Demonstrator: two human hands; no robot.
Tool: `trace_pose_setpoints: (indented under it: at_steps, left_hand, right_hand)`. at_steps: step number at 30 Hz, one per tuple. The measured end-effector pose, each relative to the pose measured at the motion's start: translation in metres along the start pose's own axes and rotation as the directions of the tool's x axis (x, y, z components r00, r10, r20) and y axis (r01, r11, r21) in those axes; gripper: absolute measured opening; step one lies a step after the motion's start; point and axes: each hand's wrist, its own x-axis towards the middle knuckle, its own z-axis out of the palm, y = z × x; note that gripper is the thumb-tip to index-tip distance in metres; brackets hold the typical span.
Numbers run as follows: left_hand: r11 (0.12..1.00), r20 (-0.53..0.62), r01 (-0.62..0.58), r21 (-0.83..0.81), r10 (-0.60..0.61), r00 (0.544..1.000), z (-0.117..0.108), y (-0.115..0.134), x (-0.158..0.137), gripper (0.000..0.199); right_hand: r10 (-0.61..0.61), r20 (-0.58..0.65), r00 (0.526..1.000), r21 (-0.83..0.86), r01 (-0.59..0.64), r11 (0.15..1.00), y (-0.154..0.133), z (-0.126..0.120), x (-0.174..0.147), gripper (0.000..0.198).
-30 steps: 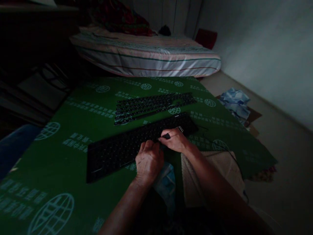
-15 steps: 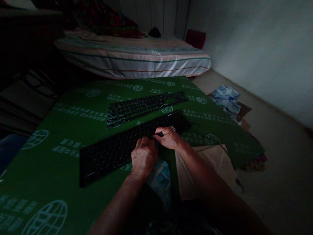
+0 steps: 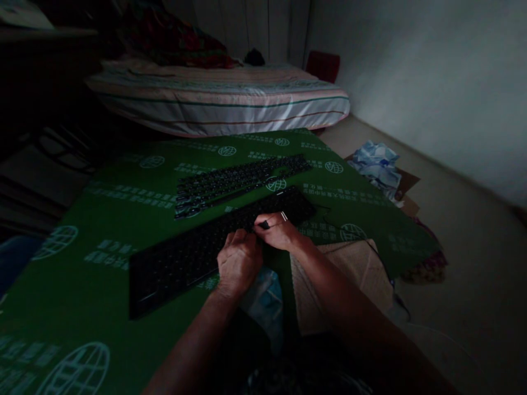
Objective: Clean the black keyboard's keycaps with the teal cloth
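A black keyboard base (image 3: 173, 258) lies at a slant on the green-covered table (image 3: 102, 219). My left hand (image 3: 239, 258) is closed at its near edge, knuckles up; what its fingers hold, if anything, is hidden. Beside it, my right hand (image 3: 276, 229) pinches over the keyboard, the fingertips of both hands nearly meeting. A small dark piece shows at the right fingers, too dim to name. Behind the keyboard, rows of loose black keycaps (image 3: 230, 178) are laid out in keyboard order.
A folded beige cloth (image 3: 341, 252) lies under my right forearm, and a blue-white plastic wrapper (image 3: 265, 299) sits below my left hand. A thin dark cable runs across the table's right side. A bed (image 3: 230, 104) stands beyond; crumpled plastic (image 3: 376, 164) lies at the right.
The view has shifted slightly, moving the scene a little left. Both hands stay closed at the same part of the keyboard, with only slight finger movement.
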Motion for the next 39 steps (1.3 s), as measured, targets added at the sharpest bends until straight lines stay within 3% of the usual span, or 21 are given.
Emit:
trace_pose_setpoints:
  at_steps: [15,21,30,39]
  left_hand:
    - [0.999,-0.008,-0.019,-0.049,0.018,1.0,0.0,-0.004,-0.001,0.018]
    - [0.996,-0.042,-0.028,-0.082,0.025,0.999,0.001,-0.003,-0.011,0.013]
    - [0.985,-0.051,-0.026,-0.169,0.018,0.999,0.008,-0.005,-0.027,0.009]
    - [0.973,-0.089,-0.035,-0.228,0.014,0.996,0.012,-0.006,-0.027,0.01]
  right_hand:
    - [0.031,-0.061,0.998,-0.013,-0.032,0.999,-0.004,0.0,-0.004,0.014]
    - [0.035,-0.021,0.999,0.058,-0.034,0.998,-0.007,-0.004,-0.007,0.015]
    - [0.138,0.034,0.99,0.142,-0.142,0.98,-0.016,-0.008,-0.012,0.015]
    - [0.226,0.005,0.974,0.142,-0.225,0.964,-0.015,-0.004,-0.014,0.015]
